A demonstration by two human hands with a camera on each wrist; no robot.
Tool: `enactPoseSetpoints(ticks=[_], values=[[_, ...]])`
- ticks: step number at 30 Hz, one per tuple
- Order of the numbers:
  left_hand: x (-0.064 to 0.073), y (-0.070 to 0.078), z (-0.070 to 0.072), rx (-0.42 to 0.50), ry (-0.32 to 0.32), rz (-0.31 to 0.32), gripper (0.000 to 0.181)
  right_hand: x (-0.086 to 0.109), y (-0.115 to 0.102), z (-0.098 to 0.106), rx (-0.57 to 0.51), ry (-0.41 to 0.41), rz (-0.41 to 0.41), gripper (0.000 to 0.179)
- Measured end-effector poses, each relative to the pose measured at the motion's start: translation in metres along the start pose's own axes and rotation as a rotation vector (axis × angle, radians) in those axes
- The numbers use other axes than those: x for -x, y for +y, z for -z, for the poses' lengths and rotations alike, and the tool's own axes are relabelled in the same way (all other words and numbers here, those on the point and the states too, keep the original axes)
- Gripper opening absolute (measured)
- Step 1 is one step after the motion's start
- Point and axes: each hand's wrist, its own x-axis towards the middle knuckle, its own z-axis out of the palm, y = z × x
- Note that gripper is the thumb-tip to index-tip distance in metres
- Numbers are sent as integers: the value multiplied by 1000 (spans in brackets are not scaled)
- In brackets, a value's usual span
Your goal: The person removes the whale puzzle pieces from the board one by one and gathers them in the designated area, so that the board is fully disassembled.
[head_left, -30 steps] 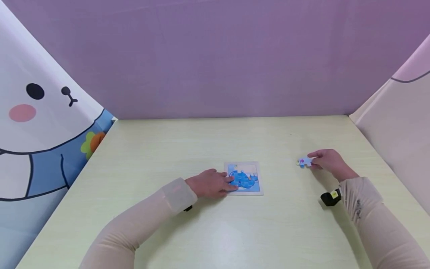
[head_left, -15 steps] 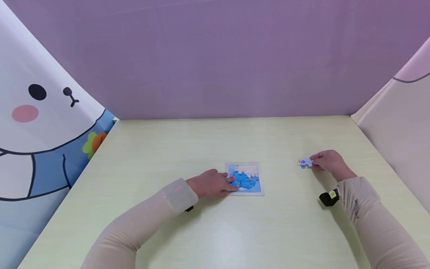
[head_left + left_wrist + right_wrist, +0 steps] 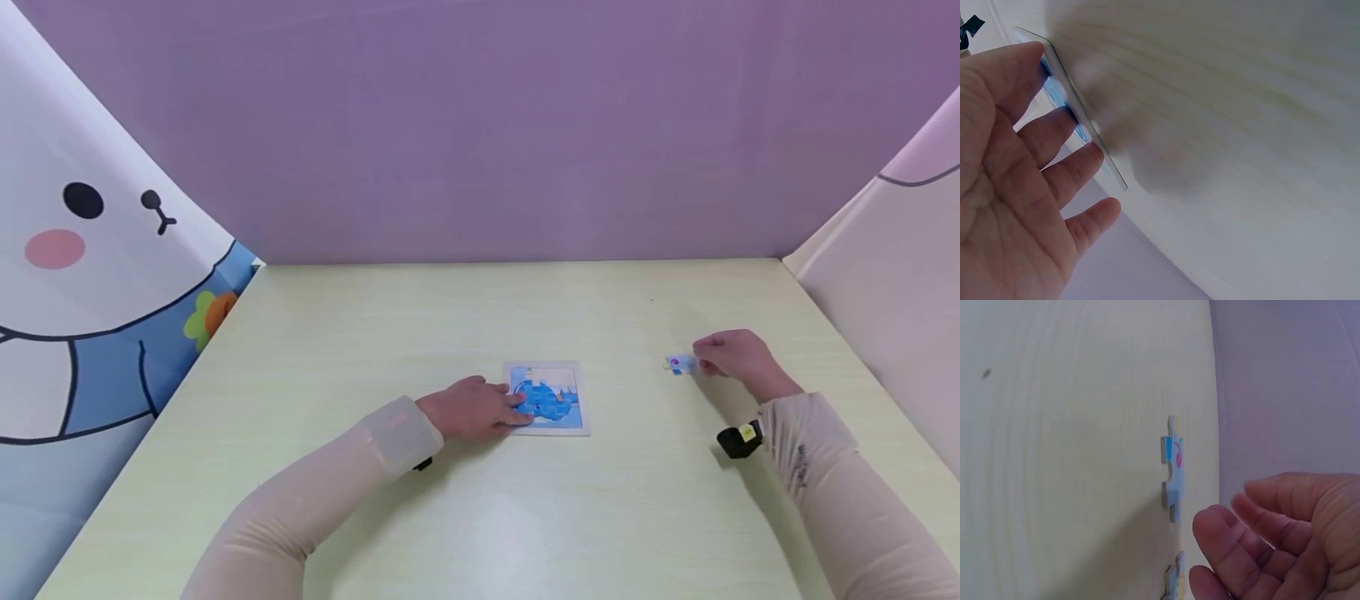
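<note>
My left hand lies with its fingers extended over the near left side of a framed jigsaw puzzle, which pictures a blue whale. The left wrist view shows these fingers along the puzzle's pale edge. Out to the right, a light blue puzzle piece with a pink swirl lies on the table. My right hand hovers just beside it, fingers loosely bent and holding nothing. In the right wrist view a gap separates those fingers from the swirl piece. A second piece shows partly below it.
The pale wooden table runs back to a purple cloth wall. A printed cartoon cloth hangs on the left, a pale one on the right. A black wrist camera juts from the right sleeve.
My right hand has let go of the swirl puzzle piece and lifted slightly off it. My left hand stays in place on the framed puzzle.
</note>
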Motion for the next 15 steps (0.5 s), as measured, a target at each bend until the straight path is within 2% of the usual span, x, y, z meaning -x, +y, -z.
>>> enactPoseSetpoints(ticks=[15], values=[[0, -1, -1, 32, -7, 3, 41, 11, -24, 0, 87, 48, 154, 47]])
